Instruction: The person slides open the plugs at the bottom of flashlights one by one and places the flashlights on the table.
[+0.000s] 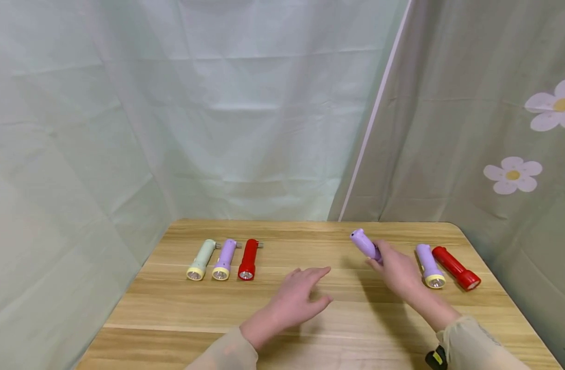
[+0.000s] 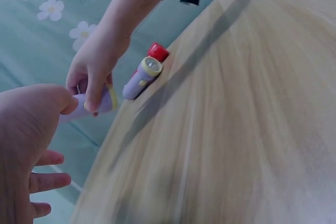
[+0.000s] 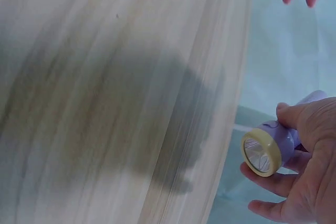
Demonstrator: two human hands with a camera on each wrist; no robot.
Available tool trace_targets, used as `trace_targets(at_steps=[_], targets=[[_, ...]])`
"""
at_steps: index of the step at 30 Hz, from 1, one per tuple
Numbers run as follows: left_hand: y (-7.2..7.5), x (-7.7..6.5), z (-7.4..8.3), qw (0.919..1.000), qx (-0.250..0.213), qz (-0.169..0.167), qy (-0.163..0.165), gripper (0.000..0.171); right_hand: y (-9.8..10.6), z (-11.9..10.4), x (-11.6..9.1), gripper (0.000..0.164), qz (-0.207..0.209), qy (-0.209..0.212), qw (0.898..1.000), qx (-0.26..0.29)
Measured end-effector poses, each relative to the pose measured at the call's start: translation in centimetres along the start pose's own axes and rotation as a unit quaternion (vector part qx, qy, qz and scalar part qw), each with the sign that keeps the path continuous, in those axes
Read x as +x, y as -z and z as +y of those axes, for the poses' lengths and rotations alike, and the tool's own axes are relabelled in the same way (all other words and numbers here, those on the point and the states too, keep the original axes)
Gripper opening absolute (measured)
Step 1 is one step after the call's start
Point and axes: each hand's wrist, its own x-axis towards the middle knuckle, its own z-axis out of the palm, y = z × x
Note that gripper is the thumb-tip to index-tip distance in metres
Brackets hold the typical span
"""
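A purple flashlight (image 1: 366,244) with a pale yellow head is gripped by my right hand (image 1: 397,270), raised over the table's right half. In the right wrist view its yellow-ringed lens (image 3: 261,153) shows beside my thumb and fingers. My left hand (image 1: 297,298) hovers over the middle of the table, thumb and fingers spread and holding nothing. Just right of my right hand lie another purple flashlight (image 1: 429,266) and a red flashlight (image 1: 457,268). Over on the left, a pale green flashlight (image 1: 202,260), a purple one (image 1: 224,259) and a red one (image 1: 249,259) lie in a row.
The wooden table (image 1: 310,329) ends at a pale curtain (image 1: 263,128) behind and at the sides. Small metal prongs (image 1: 260,245) stick out sideways from the back ends of the left row. A black strap (image 1: 436,357) hangs by the right sleeve.
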Motion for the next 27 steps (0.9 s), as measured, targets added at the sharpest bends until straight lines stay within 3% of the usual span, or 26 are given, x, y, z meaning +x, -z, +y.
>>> trace_targets(at_steps=[11,17,27], targets=[[1.5,-0.4,-1.0,0.9924,-0.096,0.044,0.063,0.065,0.2,-2.0,-0.9,0.045,0.022,0.02,1.0,0.01],[1.8,-0.2,-1.3,0.9793,-0.16,0.083,0.093,0.065,0.0,-3.8,-1.5,0.042,0.051,0.042,0.998,0.015],[2.1,0.6,-1.3,0.9546,-0.244,0.134,0.106,0.065,-0.5,-6.3,-1.9,0.046,0.07,0.059,0.996,0.022]])
